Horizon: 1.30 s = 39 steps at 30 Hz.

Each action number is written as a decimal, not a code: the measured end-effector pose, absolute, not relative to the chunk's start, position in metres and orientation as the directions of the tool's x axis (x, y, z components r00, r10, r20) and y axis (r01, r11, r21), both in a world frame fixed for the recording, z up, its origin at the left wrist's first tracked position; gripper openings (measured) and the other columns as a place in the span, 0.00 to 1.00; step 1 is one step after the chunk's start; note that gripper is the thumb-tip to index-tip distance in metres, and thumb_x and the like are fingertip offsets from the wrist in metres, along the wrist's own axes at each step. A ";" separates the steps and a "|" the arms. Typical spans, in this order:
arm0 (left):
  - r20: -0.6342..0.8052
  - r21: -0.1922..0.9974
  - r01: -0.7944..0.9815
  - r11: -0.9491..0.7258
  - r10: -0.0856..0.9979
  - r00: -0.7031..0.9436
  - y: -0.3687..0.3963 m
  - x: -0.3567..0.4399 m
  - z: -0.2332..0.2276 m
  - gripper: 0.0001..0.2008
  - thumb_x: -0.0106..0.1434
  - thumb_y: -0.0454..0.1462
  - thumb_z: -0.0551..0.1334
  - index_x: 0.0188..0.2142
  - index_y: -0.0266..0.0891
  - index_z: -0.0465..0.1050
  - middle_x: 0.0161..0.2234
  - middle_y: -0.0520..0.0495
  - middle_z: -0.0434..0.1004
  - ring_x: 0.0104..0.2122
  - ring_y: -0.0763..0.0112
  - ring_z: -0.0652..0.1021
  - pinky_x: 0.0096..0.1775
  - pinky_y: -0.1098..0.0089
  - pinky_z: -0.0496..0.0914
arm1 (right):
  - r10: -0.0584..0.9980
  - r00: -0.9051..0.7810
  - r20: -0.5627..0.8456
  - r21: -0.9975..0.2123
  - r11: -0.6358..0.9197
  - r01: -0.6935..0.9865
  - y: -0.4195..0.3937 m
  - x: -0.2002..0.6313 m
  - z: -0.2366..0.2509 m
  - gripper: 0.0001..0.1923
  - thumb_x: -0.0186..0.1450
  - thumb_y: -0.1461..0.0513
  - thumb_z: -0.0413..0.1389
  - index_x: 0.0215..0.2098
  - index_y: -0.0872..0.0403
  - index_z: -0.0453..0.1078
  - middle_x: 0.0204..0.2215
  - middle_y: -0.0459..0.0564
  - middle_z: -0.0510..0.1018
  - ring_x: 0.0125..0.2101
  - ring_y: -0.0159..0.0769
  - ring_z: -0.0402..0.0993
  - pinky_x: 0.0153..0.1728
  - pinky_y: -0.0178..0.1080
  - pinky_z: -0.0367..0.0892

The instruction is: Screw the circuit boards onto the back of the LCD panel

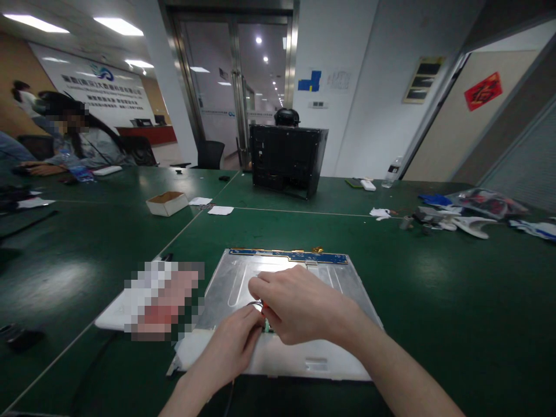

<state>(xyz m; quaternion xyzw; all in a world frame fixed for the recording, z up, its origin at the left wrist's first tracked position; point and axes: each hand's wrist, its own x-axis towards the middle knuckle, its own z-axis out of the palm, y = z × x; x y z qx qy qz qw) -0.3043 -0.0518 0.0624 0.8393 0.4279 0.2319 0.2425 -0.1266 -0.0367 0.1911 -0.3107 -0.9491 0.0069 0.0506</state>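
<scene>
Where the two hands meet, over the near middle of the metal panel [278,278], a small thing is pinched between them: a thin grey loop, perhaps a wire or cable [256,303], and beside it a bit of green and orange that is too hidden to name. That small thing lies directly under the right hand [299,307], at its fingertips, and just past the fingertips of the left hand [237,341], so both are equally close, the right from above and the left from the near side. The right hand is curled, fingers closed down toward the panel; what exactly it grips I cannot tell. The left hand is closed to a pinch, thumb and fingers meeting at the loop.

The panel lies flat on the green desk [434,289], its long axis running left to right, with a blue circuit strip [289,255] along its far edge. Just left of it lies a white flat object [113,315], partly blurred. Farther back stand a small cardboard box [167,203] and a black computer case [286,157]; a person [82,142] sits at the far left
</scene>
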 end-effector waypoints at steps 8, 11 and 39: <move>0.156 0.622 0.610 -0.491 0.841 0.518 -0.053 -0.305 0.064 0.10 0.63 0.30 0.51 0.40 0.39 0.69 0.38 0.44 0.74 0.38 0.64 0.74 0.39 0.67 0.68 | 0.661 -0.738 0.135 0.008 0.744 0.668 -0.034 -0.134 0.184 0.08 0.64 0.57 0.51 0.34 0.55 0.65 0.24 0.47 0.74 0.23 0.33 0.69 0.20 0.36 0.45; 0.164 0.620 0.608 -0.497 0.839 0.518 -0.053 -0.305 0.062 0.10 0.63 0.30 0.52 0.40 0.40 0.69 0.36 0.45 0.75 0.37 0.64 0.75 0.39 0.67 0.68 | 0.673 -0.725 0.149 0.022 0.730 0.683 -0.034 -0.134 0.182 0.12 0.65 0.55 0.50 0.31 0.55 0.65 0.23 0.47 0.74 0.23 0.33 0.69 0.20 0.36 0.45; 0.198 0.619 0.594 -0.513 0.835 0.514 -0.051 -0.304 0.062 0.09 0.61 0.29 0.52 0.37 0.39 0.69 0.38 0.45 0.74 0.38 0.64 0.74 0.39 0.67 0.68 | 0.572 -0.816 0.083 -0.054 0.820 0.570 -0.040 -0.131 0.192 0.10 0.57 0.62 0.54 0.38 0.56 0.63 0.32 0.49 0.74 0.26 0.33 0.68 0.19 0.36 0.49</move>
